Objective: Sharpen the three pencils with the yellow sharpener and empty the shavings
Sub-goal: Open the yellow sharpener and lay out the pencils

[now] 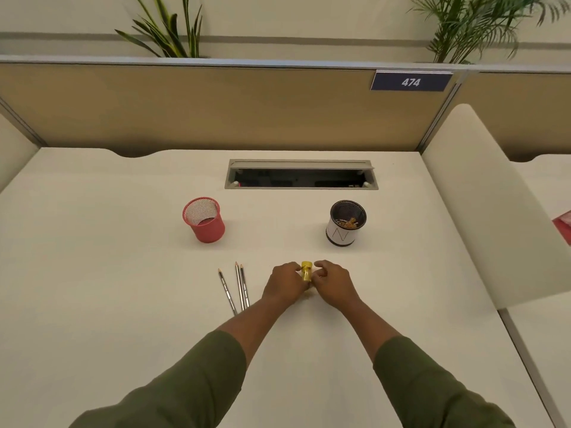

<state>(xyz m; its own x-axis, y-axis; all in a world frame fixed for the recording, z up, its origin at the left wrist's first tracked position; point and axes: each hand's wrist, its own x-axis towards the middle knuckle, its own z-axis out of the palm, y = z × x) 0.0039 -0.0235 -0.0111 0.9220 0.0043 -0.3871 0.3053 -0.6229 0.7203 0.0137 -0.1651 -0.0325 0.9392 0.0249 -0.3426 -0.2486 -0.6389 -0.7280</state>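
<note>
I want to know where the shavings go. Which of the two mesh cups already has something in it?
The black mesh cup with the white band, at the right, holds brownish scraps. The red cup at the left looks empty.

White desk, surface pale and matte. Grey-framed cable hatch set into the desk near its far edge, lid raised, dark interior. Red mesh cup stands upright left of centre, nothing visible inside. Tan partition panel runs along the back edge, capped by a grey rail. Dark blue plate reading "474" fixed at the panel's upper right. Two leafy plants behind the partition: one with broad blades at left, one palm-like at right. White side divider bounds the desk on the right; a red item shows beyond it, cropped by the frame edge
</note>
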